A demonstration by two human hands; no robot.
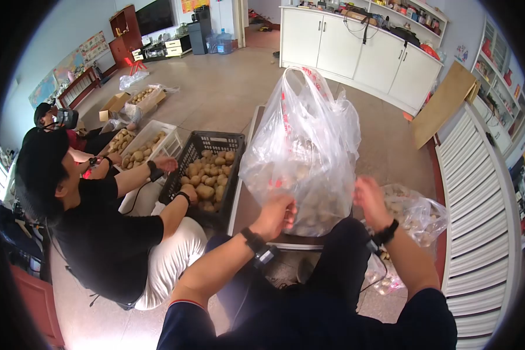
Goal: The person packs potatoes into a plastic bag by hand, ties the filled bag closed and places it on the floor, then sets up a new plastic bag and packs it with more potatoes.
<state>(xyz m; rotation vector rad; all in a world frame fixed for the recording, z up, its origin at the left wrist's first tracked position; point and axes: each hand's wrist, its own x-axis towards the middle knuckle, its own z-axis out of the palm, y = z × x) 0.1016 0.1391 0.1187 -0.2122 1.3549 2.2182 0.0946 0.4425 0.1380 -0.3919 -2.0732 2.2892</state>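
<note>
A large clear plastic bag (300, 157) with red print stands upright in front of me, its handles pointing up. Pale round shapes, like potatoes, show dimly through its lower part. My left hand (277, 217) is at the bag's near left side, fingers curled in against the plastic. By the right edge of the bag is my right hand (372, 201), its fingers bent towards the plastic. They are too blurred to show whether they pinch it. Under the bag lies a dark flat platform (248, 213) with a pale metal rim.
A black crate (216, 140) of potatoes (207, 181) stands left of the platform, a co-worker's hands at it. Another plastic bag (417, 219) lies on the floor at my right, near a white radiator (478, 210). White crates (163, 131) and another person are farther left.
</note>
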